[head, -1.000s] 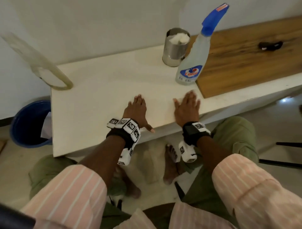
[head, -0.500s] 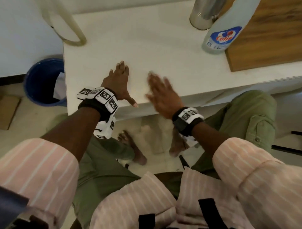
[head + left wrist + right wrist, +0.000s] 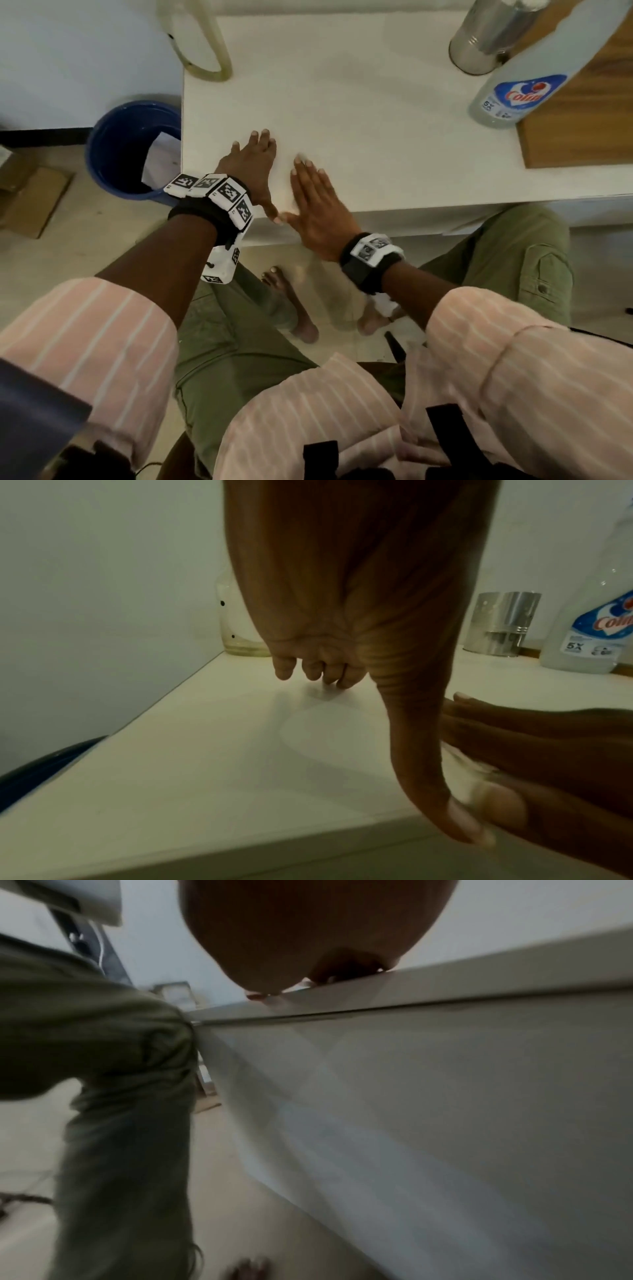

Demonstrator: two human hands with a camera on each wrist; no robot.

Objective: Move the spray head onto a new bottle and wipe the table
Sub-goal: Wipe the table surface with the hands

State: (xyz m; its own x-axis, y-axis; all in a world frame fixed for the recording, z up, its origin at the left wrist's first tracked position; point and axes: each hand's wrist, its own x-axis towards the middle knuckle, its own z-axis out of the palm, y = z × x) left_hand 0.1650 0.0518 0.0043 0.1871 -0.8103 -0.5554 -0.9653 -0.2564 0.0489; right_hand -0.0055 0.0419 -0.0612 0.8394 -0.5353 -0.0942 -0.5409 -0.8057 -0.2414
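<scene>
Both hands lie flat near the front edge of the white table. My left hand rests palm down with straight fingers and holds nothing. Just to its right my right hand lies with straight fingers, its thumb touching the left thumb at the table edge. In the left wrist view my left hand touches the table with its fingertips. A pale spray bottle with a blue label stands at the far right; its top is cut off by the frame. An empty clear bottle stands at the table's back left corner.
A steel cup stands behind the labelled bottle. A wooden board covers the table's right end. A blue bin with paper in it sits on the floor left of the table. My knees and bare feet are under the table.
My right hand has slid left along the front edge until its thumb meets the left thumb. The left hand has stayed flat. My head has tilted down, so the bottle's blue spray head has left view.
</scene>
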